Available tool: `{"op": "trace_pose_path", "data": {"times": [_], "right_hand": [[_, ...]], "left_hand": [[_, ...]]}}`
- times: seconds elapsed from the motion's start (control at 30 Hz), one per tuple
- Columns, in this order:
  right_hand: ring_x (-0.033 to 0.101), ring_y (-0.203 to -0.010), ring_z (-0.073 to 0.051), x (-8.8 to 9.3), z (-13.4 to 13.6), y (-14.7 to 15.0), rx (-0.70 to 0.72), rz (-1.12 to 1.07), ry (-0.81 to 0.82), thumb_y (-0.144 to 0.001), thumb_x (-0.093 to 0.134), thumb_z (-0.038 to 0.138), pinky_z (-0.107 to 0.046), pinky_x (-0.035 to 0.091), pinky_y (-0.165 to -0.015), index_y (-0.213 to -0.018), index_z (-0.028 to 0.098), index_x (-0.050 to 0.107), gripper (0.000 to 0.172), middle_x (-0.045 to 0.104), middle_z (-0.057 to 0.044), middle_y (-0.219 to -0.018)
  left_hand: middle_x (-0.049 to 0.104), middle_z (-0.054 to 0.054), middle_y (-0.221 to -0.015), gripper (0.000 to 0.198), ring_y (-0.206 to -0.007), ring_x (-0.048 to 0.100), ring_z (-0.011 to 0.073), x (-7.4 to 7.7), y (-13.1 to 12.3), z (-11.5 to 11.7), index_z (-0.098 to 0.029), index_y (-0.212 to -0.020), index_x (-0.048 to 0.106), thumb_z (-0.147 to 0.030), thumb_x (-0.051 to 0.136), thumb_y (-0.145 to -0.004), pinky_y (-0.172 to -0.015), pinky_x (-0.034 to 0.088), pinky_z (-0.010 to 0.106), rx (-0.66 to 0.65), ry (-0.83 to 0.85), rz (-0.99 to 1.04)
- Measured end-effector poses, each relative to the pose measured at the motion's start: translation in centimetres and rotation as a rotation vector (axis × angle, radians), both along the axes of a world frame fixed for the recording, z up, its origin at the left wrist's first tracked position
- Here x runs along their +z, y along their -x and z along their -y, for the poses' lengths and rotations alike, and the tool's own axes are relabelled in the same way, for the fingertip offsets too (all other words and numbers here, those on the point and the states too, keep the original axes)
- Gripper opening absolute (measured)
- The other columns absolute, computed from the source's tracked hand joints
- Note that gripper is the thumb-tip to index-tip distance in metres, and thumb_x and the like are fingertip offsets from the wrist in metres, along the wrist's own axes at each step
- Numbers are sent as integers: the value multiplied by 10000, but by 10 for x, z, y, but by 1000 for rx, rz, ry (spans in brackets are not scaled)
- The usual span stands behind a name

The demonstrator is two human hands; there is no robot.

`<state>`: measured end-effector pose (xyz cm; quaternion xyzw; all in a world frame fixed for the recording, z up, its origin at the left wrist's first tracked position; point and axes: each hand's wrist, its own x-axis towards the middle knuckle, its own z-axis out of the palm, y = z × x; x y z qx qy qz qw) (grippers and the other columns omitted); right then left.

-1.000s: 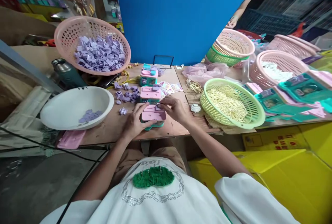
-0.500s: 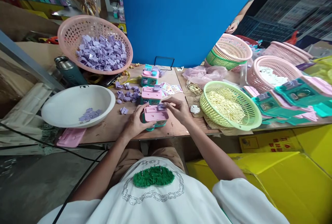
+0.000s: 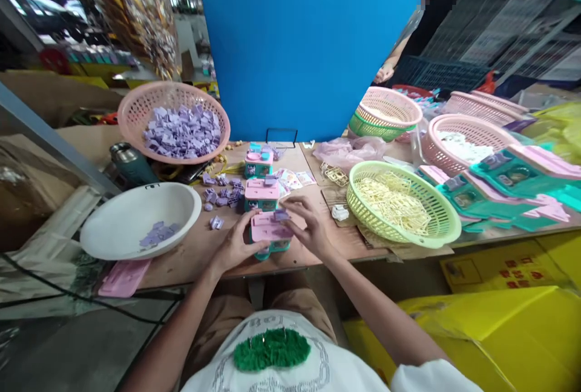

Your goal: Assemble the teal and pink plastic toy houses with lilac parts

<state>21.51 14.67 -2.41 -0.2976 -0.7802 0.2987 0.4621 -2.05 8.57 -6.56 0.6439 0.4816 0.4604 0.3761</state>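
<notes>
My left hand (image 3: 236,245) grips the left side of a small toy (image 3: 271,228) with a pink top and teal base at the table's front edge. At the toy's back right corner, the fingers of my right hand (image 3: 309,227) are closed around a small purple plastic piece (image 3: 281,215). Straight behind stands a similar toy (image 3: 262,193) with a purple piece on its pink top. Farther back is another teal toy (image 3: 258,163) with a pink and blue top. Loose purple pieces (image 3: 223,197) lie to the left of these toys.
A white bowl (image 3: 104,231) and a pink basket (image 3: 131,132) on the left hold purple pieces. To the right, a green basket (image 3: 447,213) holds pale yellow sticks, beside larger teal-and-pink toys (image 3: 503,177). A blue panel (image 3: 295,47) rises behind; a co-worker's hand (image 3: 385,71) shows past it.
The view has tilted upward, so the table appears lower. Both hands stay at the same toy, and the purple piece under my right fingers looks more upright than before.
</notes>
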Motion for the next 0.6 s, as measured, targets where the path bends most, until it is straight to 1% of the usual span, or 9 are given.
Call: {"op": "trace_pose_path", "data": {"times": [0.03,0.1,0.2,0.27,0.33,0.4,0.5,0.53,0.6], "right_hand": [[620,-1133,-261,3,1,1,2,47,-125,-968,676,284,-461,549,-967,-1173,288,779,229,661,-115,-1172],[620,-1059,-263,7,6,2,14,114,-303,-972,636,203,-468,567,-901,-1097,305,796,227,672,-111,-1098],[617,-1055,-274,8,11,4,-4,114,-385,-961,627,167,-465,581,-847,-1123,319,787,273,666,-119,-1116],[633,-1078,-274,10,10,2,2,84,-330,-966,639,197,-465,584,-869,-1113,320,794,246,660,-115,-1132],[661,-1075,-259,19,0,-5,-29,16,-215,-984,646,261,-448,585,-894,-1072,310,811,192,660,-105,-1129],[681,-1051,-246,33,-18,-12,-119,-73,-95,-991,658,346,-423,585,-892,-1038,288,821,180,671,-100,-1106],[686,-976,-238,62,-52,-13,-220,-136,-5,-948,702,484,-378,588,-809,-961,248,829,268,686,-98,-1024],[687,-957,-236,72,-63,-7,-199,-118,5,-933,710,513,-363,588,-781,-943,238,830,301,690,-101,-1010],[694,-932,-231,90,-83,12,-83,-30,2,-926,710,524,-345,591,-751,-968,228,833,323,702,-108,-1020]], "left_hand": [[584,161,-1502,783,-1388,575,316,0,0,-1,-218,-1480,506,-373,855,-798,-1202,443,535,-5,3,-2],[588,151,-1499,774,-1389,573,321,1,1,-1,-227,-1468,526,-376,863,-787,-1205,440,543,-10,13,-9],[585,140,-1503,758,-1396,565,322,4,1,0,-238,-1470,531,-364,848,-793,-1208,435,546,-9,22,-12],[577,133,-1507,749,-1413,546,324,4,0,2,-247,-1474,533,-346,838,-797,-1218,421,545,-3,6,-14],[554,130,-1526,763,-1438,521,323,2,-2,4,-260,-1493,515,-326,831,-802,-1227,409,536,17,-20,-13],[539,130,-1538,774,-1440,519,314,0,-5,6,-269,-1510,491,-308,820,-811,-1226,413,524,45,-33,2],[560,129,-1520,770,-1408,553,309,-2,-11,8,-275,-1500,493,-289,821,-803,-1213,433,523,86,-23,15],[570,127,-1511,773,-1401,558,315,-2,-12,9,-279,-1492,502,-292,831,-793,-1209,436,529,99,-22,5],[571,126,-1510,817,-1382,572,330,-1,-14,14,-288,-1496,498,-320,861,-765,-1192,455,538,125,-34,-17]]}}
